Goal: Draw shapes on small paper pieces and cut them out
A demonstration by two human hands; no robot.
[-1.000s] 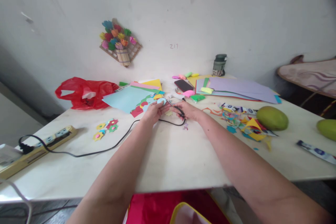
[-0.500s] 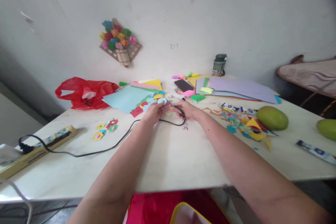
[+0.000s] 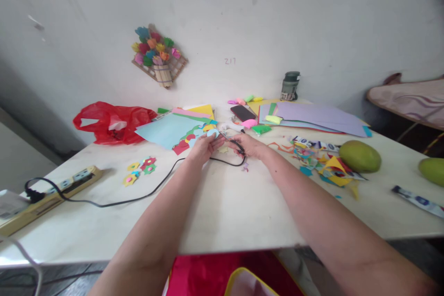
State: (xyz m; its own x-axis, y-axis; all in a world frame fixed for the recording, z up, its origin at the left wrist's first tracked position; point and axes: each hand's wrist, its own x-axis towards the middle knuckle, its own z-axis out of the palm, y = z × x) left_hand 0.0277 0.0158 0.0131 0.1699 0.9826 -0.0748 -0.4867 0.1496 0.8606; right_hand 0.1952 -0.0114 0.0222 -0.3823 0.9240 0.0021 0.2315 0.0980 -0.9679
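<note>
My left hand (image 3: 204,149) pinches a small light blue paper piece (image 3: 212,133) over the middle of the table. Close beside it, my right hand (image 3: 252,144) is closed around black-handled scissors (image 3: 238,146), whose blades point left at the paper. Just behind the hands lies a white glue gun (image 3: 233,126), partly hidden. Left of my hands, several cut shapes in red, green and yellow (image 3: 187,141) rest on light blue sheets (image 3: 163,130). Paper flowers (image 3: 149,166) with coloured centres lie farther left.
A black cord (image 3: 138,200) runs from the power strip (image 3: 65,189) under my left forearm. Paper scraps (image 3: 333,169), a green mango (image 3: 360,156) and a glue tube (image 3: 418,200) lie right. Behind are a phone (image 3: 243,112), paper sheets (image 3: 319,115) and a red bag (image 3: 114,125).
The light blue paper piece has turned slightly and shifted a little left in my left hand. My right hand and the scissors stay in nearly the same place.
</note>
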